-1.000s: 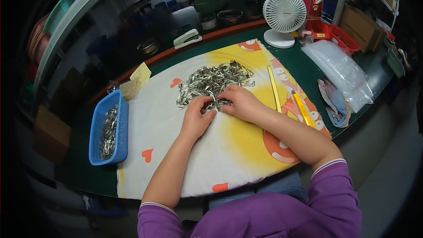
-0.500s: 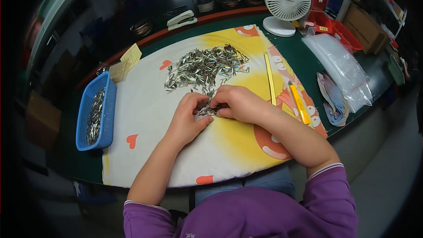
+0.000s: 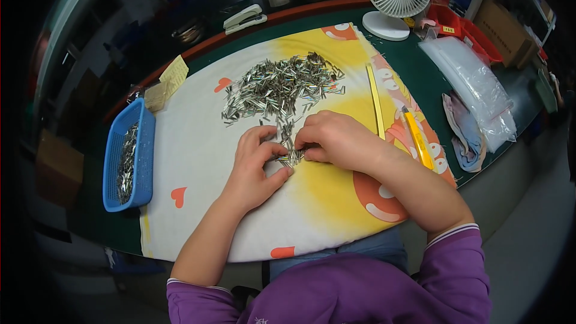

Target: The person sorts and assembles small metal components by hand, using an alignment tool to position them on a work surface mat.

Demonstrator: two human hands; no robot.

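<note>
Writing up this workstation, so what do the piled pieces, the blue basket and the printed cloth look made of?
The piled pieces look like shiny metal, silvery with bright glints. The blue basket seems molded plastic, somewhat glossy, given its even color and smooth rim. The printed cloth looks like matte fabric, judging by its soft, wavy edge; fiber unclear.

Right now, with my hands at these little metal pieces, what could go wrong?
Thin, silvery metal pieces lying loose between your left hand and right hand might scatter or prick skin. Your right forearm could also nudge the slim yellow-handled cutter lying close beside it on the white-and-yellow patterned cloth.
</note>
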